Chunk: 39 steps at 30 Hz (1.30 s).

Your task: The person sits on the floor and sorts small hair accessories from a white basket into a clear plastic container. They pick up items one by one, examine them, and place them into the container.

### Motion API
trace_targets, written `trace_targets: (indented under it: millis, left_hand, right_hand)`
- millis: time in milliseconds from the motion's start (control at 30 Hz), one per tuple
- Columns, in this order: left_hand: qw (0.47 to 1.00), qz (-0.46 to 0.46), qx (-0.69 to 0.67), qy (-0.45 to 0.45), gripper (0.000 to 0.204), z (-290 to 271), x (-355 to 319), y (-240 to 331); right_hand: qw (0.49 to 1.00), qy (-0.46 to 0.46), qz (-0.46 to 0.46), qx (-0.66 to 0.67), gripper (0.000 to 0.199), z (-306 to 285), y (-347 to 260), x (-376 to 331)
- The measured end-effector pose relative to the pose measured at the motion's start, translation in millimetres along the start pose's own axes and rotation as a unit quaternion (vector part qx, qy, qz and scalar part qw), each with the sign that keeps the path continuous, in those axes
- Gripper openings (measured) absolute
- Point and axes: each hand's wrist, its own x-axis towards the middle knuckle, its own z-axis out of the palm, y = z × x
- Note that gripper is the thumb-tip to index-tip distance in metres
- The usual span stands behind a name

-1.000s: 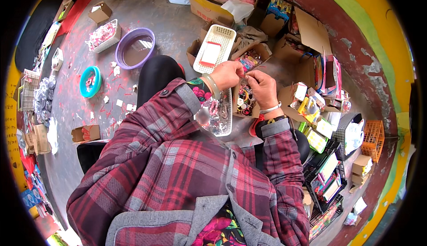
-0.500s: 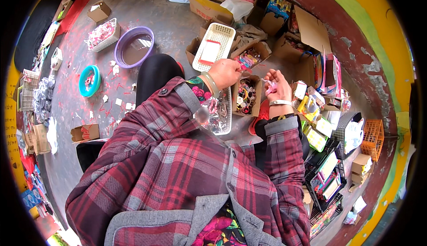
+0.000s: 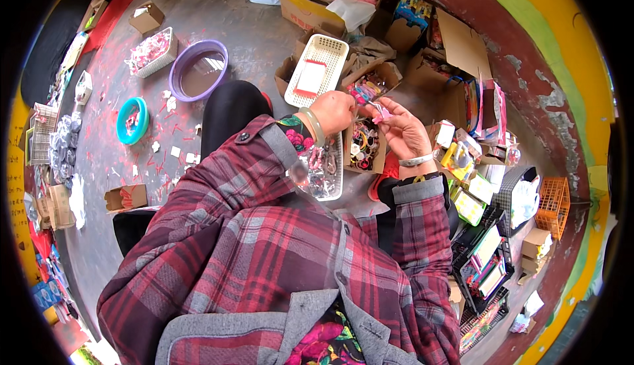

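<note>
My right hand pinches a small pink bow-like piece between thumb and fingertips. Close beside it on the left, my left hand is closed, its fingertips pressed together. Whatever it grips is too small to make out. Both hands hover over open cardboard boxes. One box holds colourful hair ties; the nearer one holds dark and white hair ties. Below my left hand is a white basket of small clear-wrapped pieces. Beyond that hand stands another white basket with a red-and-white card inside.
On the floor to the left are a purple basin of water, a teal basin and a white basket of pink pieces. Cardboard boxes crowd the far right. A black crate and an orange basket stand at the right.
My right hand has moved left and slightly away from me, bringing the pink piece close to my left hand. Its fingers have turned toward the left hand, which stays nearly in place.
</note>
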Motion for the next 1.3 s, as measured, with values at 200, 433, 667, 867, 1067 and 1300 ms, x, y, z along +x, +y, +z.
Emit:
trace_targets:
  millis: [200,433,667,867,1067,1300]
  left_hand:
    - [1.0,-0.004,0.009,0.016,0.012,1,0,-2]
    - [1.0,0.005,0.017,0.014,0.011,0,0,-3]
    - [1.0,0.008,0.013,0.014,0.011,0,1,-4]
    - [1.0,-0.009,0.015,-0.003,0.012,-4,1,2]
    - [1.0,-0.01,0.0,0.015,0.012,-4,1,-1]
    - [1.0,0.002,-0.009,0.025,0.012,-3,1,-3]
  right_hand:
    - [0.999,0.042,0.005,-0.033,0.023,2,-8,-5]
    - [0.998,0.0,0.018,-0.054,0.026,14,-14,-13]
    - [0.996,0.003,0.041,-0.074,0.026,1,-11,-9]
    - [0.997,-0.005,0.017,-0.07,0.024,-5,-11,-8]
    - [0.949,0.064,-0.044,-0.307,0.02,22,-17,-20]
    - [0.866,0.075,-0.27,-0.414,0.016,1,-23,-15]
